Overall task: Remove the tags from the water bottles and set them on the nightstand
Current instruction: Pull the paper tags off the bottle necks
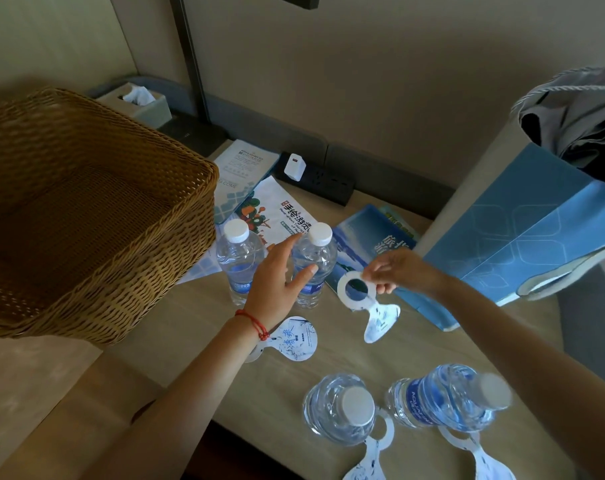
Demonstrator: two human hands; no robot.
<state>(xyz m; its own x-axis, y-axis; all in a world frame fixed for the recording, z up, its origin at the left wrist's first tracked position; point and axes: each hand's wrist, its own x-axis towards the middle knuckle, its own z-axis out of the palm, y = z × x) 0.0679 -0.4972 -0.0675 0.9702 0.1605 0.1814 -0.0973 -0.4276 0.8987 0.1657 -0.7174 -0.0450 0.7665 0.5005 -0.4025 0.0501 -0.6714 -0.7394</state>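
Two clear water bottles stand upright at the back of the wooden nightstand (266, 386), one on the left (238, 258) and one on the right (315, 263), neither with a tag. My left hand (277, 282) reaches toward the right one, fingers spread and relaxed, thumb against its side. My right hand (394, 268) pinches the ring of a white and blue paper tag (370, 306), which hangs above the table. Another loose tag (294, 337) lies flat by my left wrist. Near the front edge stand two more bottles (342, 407) (446, 396), each with a tag round its neck.
A large wicker basket (86, 209) fills the left side. Brochures (270, 206) and a blue booklet (367, 244) lie behind the bottles, beside a power strip with a white charger (294, 166). A blue paper bag (523, 230) stands at the right. A tissue box (138, 102) sits at the back.
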